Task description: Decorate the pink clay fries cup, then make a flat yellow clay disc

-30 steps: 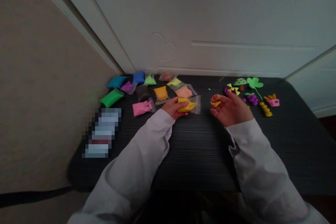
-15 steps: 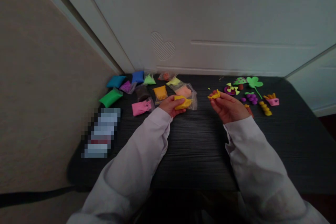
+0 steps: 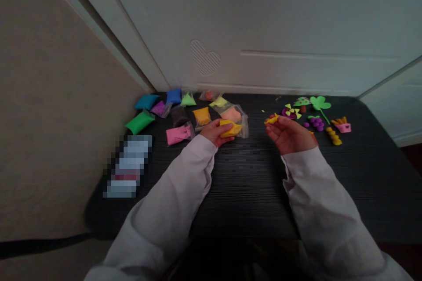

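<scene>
My left hand (image 3: 213, 133) is closed around a clear bag of yellow modelling clay (image 3: 232, 128), its thumb across the top and the loose plastic end pointing right. Across a gap, my right hand (image 3: 290, 135) pinches a small torn piece of yellow clay (image 3: 272, 119) at its fingertips. Just behind the left hand lie an orange clay bag (image 3: 201, 116) and a peach clay bag (image 3: 232, 114). A purple clay bowl with pale yellow bits (image 3: 291, 112) stands behind the right hand, which partly hides an orange-brown piece (image 3: 313, 137).
Several more clay bags, among them pink (image 3: 178, 135) and green (image 3: 140, 122), lie at the table's left. A blurred-out phone-like object (image 3: 130, 167) is near the left edge. On the right sit a clay clover (image 3: 319, 103), grapes (image 3: 316, 124) and a pink fries box (image 3: 342, 126). A white panel (image 3: 296, 30) rises behind.
The left hand has shifted slightly left with the yellow bag. The right hand's fingers have turned and changed their hold on the yellow piece, which was spread along the fingers before.
</scene>
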{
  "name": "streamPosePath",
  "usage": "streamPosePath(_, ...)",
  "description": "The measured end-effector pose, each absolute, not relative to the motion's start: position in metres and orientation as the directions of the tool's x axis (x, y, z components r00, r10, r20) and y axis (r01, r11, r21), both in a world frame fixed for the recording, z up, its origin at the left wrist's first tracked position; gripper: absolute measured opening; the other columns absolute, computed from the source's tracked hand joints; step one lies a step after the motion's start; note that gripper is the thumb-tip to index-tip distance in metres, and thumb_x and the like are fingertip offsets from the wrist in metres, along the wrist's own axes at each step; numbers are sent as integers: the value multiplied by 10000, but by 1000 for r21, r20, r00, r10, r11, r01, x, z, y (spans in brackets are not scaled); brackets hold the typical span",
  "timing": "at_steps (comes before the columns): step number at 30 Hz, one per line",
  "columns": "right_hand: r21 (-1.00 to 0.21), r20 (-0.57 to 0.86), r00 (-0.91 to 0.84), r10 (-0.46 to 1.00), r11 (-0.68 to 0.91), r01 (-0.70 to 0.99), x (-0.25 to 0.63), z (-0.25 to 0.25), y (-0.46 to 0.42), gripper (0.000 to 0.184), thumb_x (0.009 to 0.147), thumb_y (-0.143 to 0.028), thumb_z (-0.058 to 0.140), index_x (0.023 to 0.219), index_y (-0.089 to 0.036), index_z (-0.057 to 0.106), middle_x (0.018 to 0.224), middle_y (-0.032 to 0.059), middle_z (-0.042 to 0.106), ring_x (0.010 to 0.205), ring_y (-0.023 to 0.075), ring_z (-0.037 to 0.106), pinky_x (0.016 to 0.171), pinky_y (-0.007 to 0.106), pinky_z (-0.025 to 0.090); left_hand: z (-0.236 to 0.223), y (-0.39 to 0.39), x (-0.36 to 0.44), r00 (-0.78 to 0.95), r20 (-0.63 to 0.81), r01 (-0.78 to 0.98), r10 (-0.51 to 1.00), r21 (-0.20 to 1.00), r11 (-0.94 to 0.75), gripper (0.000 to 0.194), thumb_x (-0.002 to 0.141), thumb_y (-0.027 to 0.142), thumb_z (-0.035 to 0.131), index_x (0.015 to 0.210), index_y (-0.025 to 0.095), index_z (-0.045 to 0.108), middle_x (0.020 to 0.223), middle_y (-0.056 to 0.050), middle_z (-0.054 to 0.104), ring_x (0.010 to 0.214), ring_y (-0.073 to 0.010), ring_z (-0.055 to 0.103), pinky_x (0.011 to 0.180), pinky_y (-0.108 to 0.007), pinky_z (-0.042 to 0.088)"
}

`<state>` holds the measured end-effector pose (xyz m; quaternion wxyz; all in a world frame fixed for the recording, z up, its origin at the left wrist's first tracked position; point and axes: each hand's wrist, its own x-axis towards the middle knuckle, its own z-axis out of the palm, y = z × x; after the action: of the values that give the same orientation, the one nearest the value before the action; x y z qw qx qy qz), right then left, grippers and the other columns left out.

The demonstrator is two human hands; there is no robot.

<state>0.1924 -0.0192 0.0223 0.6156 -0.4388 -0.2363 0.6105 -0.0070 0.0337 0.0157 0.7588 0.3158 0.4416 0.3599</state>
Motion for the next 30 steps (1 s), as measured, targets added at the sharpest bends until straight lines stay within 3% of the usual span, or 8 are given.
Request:
streamPosePath(6,-815,-269,193,944,-116,-568,184,28,-20,54,661,-204,608,709,-184,595,677,-27,655,632,82,617,597,180,525,17,33,-6,343,-441,-268,830,800,536,199,618,137,644,751,141,496,649,-3,607,563,-106,596,475,-190,489)
streamPosePath(13,-812,-290,185,939,-140,-566,179,33,-23,123,597,-221,678,642,-186,568,606,-41,636,590,64,602,536,142,500,14,33,-6,351,-432,-277,831,800,533,141,653,98,591,737,141,486,627,-1,612,527,-103,597,456,-187,492)
streamPosePath(22,-806,-241,49,969,-171,-566,184,33,-24,193,579,-171,687,569,-178,494,585,-66,575,550,44,547,488,143,448,15,33,-6,354,-423,-293,834,797,529,118,662,79,571,725,136,489,613,-8,613,517,-110,598,451,-192,492)
streamPosePath(30,-732,-192,-73,979,-192,-653,183,39,-27,235,580,-78,643,572,-179,431,503,-84,441,490,32,437,453,159,355,14,34,-7,354,-421,-295,835,797,527,134,649,78,582,725,138,491,622,-6,611,528,-111,597,457,-199,491)
